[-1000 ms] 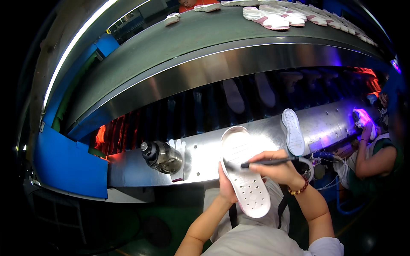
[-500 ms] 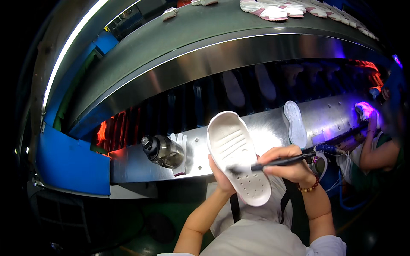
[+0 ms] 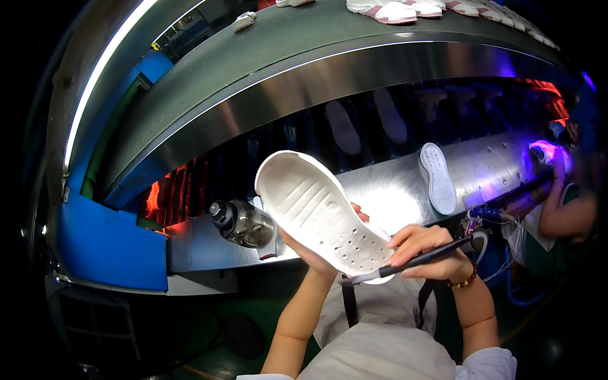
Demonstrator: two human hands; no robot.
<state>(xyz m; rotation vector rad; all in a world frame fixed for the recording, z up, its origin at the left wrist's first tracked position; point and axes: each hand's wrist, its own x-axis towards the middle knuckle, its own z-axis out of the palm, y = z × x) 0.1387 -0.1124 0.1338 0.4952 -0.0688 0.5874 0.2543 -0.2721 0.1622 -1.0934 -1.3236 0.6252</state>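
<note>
A white shoe sole [image 3: 310, 202] is held up in front of me, its hollow inner side with ridges and small holes facing me. My left hand [image 3: 311, 253] grips it from beneath at the middle, with fingertips showing past its right edge. In my right hand [image 3: 427, 250] is a black-handled brush [image 3: 405, 263], its bristles at the lower end of the sole, by the rim. Whether the bristles touch the rim I cannot tell. Another white sole [image 3: 437, 179] lies on the metal ledge beyond my right hand.
A dark-lidded bottle [image 3: 242, 223] stands on the ledge [image 3: 196, 248] at left, partly over a white glove [image 3: 268, 248]. Behind runs a dark conveyor carrying soles [image 3: 389, 117]. White shoes [image 3: 386, 11] line the green upper belt. At right a co-worker's arm [image 3: 560, 209] works under purple light.
The sole has tilted and moved up and left in my left hand. The brush has gone from the sole's middle down to its lower rim.
</note>
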